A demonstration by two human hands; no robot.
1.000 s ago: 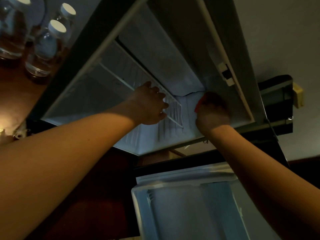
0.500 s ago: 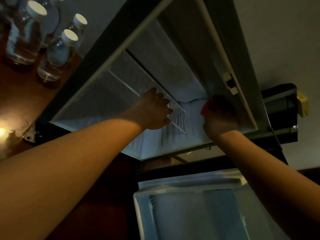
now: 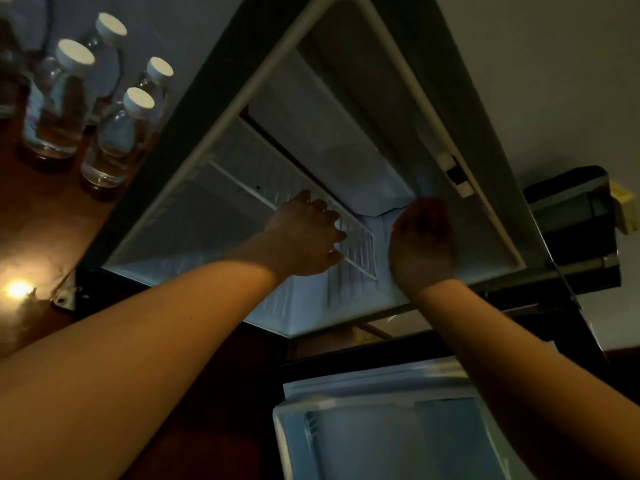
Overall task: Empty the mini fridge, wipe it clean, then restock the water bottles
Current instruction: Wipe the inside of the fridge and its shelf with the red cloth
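Fingers (image 3: 329,216) of the left hand (image 3: 304,237) curled around the mini fridge's (image 3: 194,216) stiff wire shelf (image 3: 360,247) while the right hand (image 3: 420,247) pressed a soft red cloth (image 3: 424,206) against the interior, water bottles (image 3: 114,140) waiting on the table (image 3: 52,202).

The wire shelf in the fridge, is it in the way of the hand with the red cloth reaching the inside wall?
No. The left hand grips the wire shelf off to the side; the right hand with the red cloth is already in at the fridge wall, and nothing visible stands between them.
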